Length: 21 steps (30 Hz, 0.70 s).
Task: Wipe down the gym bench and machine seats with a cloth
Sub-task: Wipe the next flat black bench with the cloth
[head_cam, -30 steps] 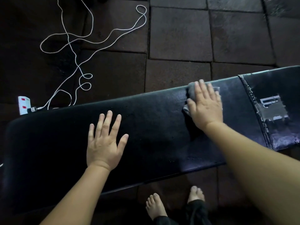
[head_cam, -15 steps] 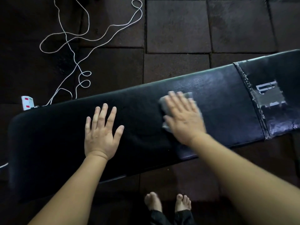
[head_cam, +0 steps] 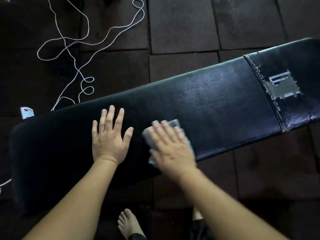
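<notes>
Two flat palms (head_cam: 110, 144) on bench (head_cam: 216, 108)

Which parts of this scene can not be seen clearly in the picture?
Head view only:
- Cloth: mostly covered by the right hand, which is motion-blurred.
- Bench: right end cut off by the frame edge; frame and legs hidden under the pad.
- White device: partly behind the bench, markings too small.
- White cord: runs out of frame at the top.

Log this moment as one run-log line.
step: wiping bench pad | right hand: flat on grey cloth, motion-blurred | left hand: open, flat on pad | worn patch: not reached
</notes>
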### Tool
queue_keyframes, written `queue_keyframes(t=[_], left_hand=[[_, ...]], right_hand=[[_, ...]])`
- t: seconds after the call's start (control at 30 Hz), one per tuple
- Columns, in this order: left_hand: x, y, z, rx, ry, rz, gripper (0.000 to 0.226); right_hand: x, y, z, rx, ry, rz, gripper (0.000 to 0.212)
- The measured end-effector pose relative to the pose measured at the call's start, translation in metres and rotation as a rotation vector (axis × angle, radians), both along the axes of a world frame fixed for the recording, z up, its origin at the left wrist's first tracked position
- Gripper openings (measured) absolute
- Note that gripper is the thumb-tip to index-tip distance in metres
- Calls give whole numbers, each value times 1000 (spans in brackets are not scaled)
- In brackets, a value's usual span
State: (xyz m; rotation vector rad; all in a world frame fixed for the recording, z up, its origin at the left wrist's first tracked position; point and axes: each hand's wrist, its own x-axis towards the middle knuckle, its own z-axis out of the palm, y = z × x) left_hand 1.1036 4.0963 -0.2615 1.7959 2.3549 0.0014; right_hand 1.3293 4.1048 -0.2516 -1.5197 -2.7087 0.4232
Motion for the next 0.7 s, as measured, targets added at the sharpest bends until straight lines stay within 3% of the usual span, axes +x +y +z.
queue_keyframes(t=[0.13, 0.27, 0.33, 0.4, 0.5, 0.53, 0.57, 0.7], left_hand=[[-1, 0, 1, -14, 6, -6, 72], [-2, -1, 0, -12, 0, -10, 72], [-2, -1, -1, -13, -8, -11, 73], [-1, -1, -2, -8, -19, -7, 73], [0, 0, 0, -3, -22, -7, 72], [-1, -1, 0, -8, -17, -9, 72], [-1, -2, 1, -15, -16, -11, 72], [-2, -3, 6, -19, -60, -14, 73]], right_hand=[[89, 56, 1, 26, -66, -401, 72], [50, 51, 4, 12, -125, -668, 77], [4, 20, 4, 51, -100, -563, 76], [-31, -19, 5, 10, -67, -307, 75], [-14, -24, 10, -22, -21, 68, 72], [4, -8, 8, -9, -24, 91, 71], [24, 13, 5, 16, -38, 36, 71], [65, 104, 13, -29, -122, -513, 70]])
